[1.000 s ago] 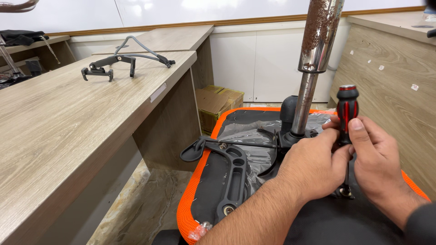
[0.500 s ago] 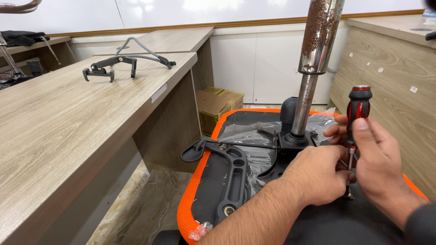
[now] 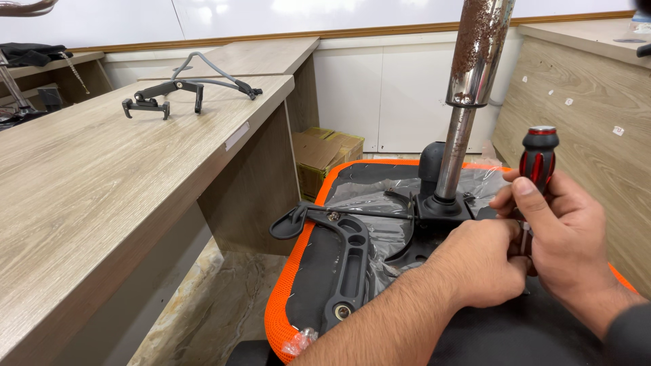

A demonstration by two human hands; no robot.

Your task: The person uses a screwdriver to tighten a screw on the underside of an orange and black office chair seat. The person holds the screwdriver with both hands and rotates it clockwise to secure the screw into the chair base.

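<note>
An upturned office chair seat (image 3: pixel 285 305) with an orange mesh edge and black underside lies before me. A chrome gas-lift column (image 3: pixel 468 102) rises from the black mechanism plate (image 3: pixel 444 207). My right hand (image 3: pixel 563 237) is wrapped around a red-and-black screwdriver (image 3: pixel 538 163), held upright with its tip pointing down at the seat. My left hand (image 3: pixel 481 264) is curled around the screwdriver's lower shaft, close to the mechanism. A black armrest bracket (image 3: pixel 342 261) lies on the seat underside at the left, under clear plastic wrap (image 3: pixel 380 203).
A long wooden desk (image 3: pixel 102 196) runs along the left, with a black and grey chair part (image 3: pixel 183 88) on it. Cardboard boxes (image 3: pixel 325 159) sit on the floor under the desk. A wooden panel (image 3: pixel 583 88) stands at the right. A small plastic bag (image 3: pixel 298 339) lies at the seat's front edge.
My right hand has shifted the screwdriver slightly rightward and up. My left hand has stayed at the shaft near the mechanism.
</note>
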